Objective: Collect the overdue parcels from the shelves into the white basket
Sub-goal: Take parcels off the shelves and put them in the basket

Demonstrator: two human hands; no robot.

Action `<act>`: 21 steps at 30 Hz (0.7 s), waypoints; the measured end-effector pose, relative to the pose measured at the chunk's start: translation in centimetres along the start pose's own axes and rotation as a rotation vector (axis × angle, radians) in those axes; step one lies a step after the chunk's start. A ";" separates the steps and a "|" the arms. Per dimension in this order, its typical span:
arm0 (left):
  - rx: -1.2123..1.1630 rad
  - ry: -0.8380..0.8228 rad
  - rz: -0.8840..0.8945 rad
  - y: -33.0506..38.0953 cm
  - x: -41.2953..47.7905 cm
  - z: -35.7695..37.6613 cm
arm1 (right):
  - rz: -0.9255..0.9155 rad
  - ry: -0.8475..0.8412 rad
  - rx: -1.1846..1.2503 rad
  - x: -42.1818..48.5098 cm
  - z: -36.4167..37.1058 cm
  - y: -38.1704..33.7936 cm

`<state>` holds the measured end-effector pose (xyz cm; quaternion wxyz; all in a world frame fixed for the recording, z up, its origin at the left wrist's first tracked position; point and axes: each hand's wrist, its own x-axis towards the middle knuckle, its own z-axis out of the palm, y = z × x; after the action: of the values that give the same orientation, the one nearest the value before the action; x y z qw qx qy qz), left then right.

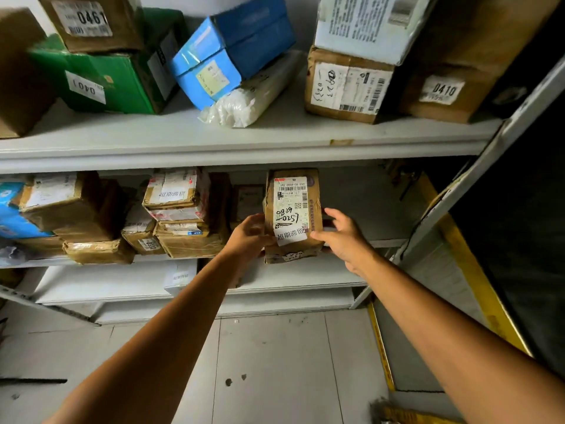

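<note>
The upper shelf (183, 139) carries a green box (101, 78), a white plastic bag (247, 99) and brown boxes (345, 87); the shelf below (367, 215) carries brown parcels (183, 240), crowded at its left.

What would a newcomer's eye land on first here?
The brown parcel is upright at the front of the middle shelf, held between the left hand and right hand, white label facing the camera. On the upper shelf a bright blue box leans tilted on a white wrapped bundle, beside a green box. No white basket is in view.
</note>
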<state>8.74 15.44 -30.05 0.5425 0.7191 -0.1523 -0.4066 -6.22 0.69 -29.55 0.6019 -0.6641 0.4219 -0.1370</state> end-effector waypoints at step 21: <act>0.311 -1.014 0.069 1.1 -5.6 8.5 | 0.146 0.818 0.437 -23.7 -0.7 3.9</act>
<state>-0.88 13.13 -27.42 0.3008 0.4987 -0.4776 -0.6578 -22.61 17.75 -25.27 0.5198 -0.3819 0.6313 -0.4307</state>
